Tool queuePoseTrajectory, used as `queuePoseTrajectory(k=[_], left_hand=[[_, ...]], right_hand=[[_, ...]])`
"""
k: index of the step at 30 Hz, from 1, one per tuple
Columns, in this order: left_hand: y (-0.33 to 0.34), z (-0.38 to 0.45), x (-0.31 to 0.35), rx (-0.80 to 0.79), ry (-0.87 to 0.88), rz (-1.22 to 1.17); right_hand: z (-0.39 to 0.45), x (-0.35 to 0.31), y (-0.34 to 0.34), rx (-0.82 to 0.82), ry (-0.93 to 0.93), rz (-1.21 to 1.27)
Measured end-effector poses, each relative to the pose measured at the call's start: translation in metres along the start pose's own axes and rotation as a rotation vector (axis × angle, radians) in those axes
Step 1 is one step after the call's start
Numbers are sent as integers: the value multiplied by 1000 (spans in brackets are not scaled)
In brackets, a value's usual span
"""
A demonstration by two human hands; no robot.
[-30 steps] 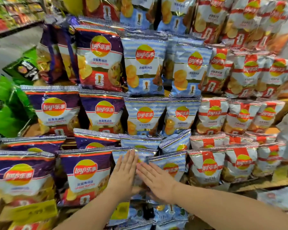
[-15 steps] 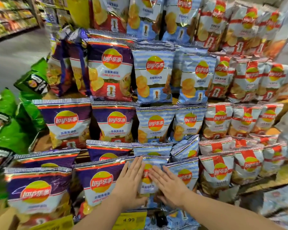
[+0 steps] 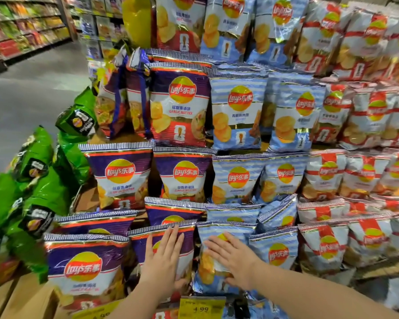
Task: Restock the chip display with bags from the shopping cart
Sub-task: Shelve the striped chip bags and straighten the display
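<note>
The blue chip bag (image 3: 224, 256) is being pressed into the front row of the chip display (image 3: 240, 157), low down, just above the yellow price tag (image 3: 202, 307). It is being covered by the right hand (image 3: 234, 259), whose fingers are being kept straight and spread flat across the bag's face; nothing is being pinched. The purple chip bag (image 3: 161, 249) just beside it, to the left, is being touched by the left hand (image 3: 162, 261), likewise flat, with fingers straight and close together and the thumb low by the bag's edge. Both bags are being held upright against the rows behind them.

The bags are being judged light, puffed with air and soft-walled, with a slick, glossy film that is likely to slide under a flat palm. The contents are being judged brittle, so hard pressure on the middle is best avoided. A safer hold is being suggested at the crimped top seam or along the side edges, where the film is stiffer. The shopping cart is not being shown in this view, so the remaining stock cannot be told.
</note>
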State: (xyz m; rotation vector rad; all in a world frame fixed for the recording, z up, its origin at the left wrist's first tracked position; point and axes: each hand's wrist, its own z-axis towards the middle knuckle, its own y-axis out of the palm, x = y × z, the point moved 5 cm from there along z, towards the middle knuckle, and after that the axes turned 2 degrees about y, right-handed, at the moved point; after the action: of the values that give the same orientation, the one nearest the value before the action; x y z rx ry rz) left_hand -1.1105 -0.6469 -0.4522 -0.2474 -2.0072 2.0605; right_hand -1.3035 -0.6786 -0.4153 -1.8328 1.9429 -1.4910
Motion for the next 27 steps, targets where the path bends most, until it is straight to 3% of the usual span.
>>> queuePoseTrajectory(k=[4,7,14,19,23,27], left_hand=[[-13,0,15,144,52,-23],[-27,6,40,219,128,1],[-35,31,120,130,349,-31],[-34,51,168,-1,416,95],[-32,73,185,-189,293,147],[-27,83,187,-244,203,204]], right_hand=[[-2,1,0,16,12,58],[-16,1,-1,348,58,40],[-81,15,92,540,77,35],[-106,32,109,444,189,211],[-108,46,128,304,257,348],[-111,55,143,207,240,423]])
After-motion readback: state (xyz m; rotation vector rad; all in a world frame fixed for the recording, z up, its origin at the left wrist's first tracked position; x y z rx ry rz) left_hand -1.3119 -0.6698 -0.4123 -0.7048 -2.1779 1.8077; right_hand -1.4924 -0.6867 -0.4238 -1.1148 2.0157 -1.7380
